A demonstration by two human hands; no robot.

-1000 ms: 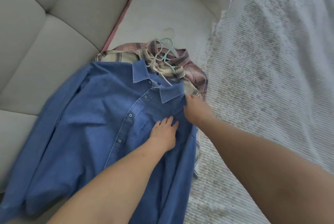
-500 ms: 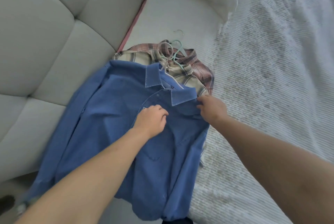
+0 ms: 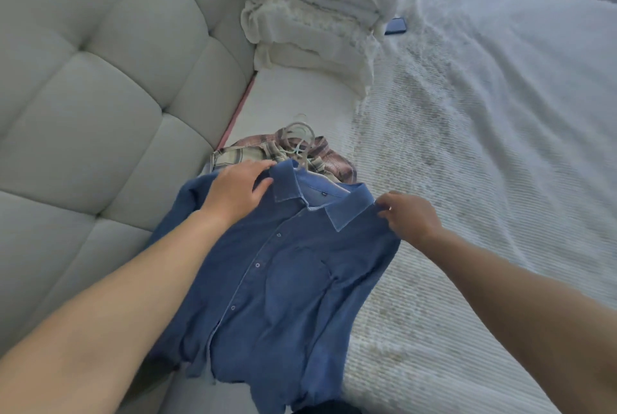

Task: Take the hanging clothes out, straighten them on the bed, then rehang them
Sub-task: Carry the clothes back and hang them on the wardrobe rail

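A blue denim shirt (image 3: 277, 280) lies front up on the bed (image 3: 467, 180), collar toward the far end. My left hand (image 3: 233, 193) rests on its left shoulder beside the collar, fingers fairly straight. My right hand (image 3: 410, 216) pinches the fabric at the right shoulder. Beneath the shirt's collar end lie plaid shirts (image 3: 330, 160) with pale hangers (image 3: 300, 136) sticking out on top of them.
A padded grey headboard (image 3: 100, 96) runs along the left. A stack of folded white bedding (image 3: 310, 19) sits at the far end, with a dark phone (image 3: 395, 26) beside it. The white textured cover spreads to the right.
My left hand moved from the shirt's chest up to the left shoulder and opened out. My right hand slid outward along the right shoulder. The view tilted up toward the bedding.
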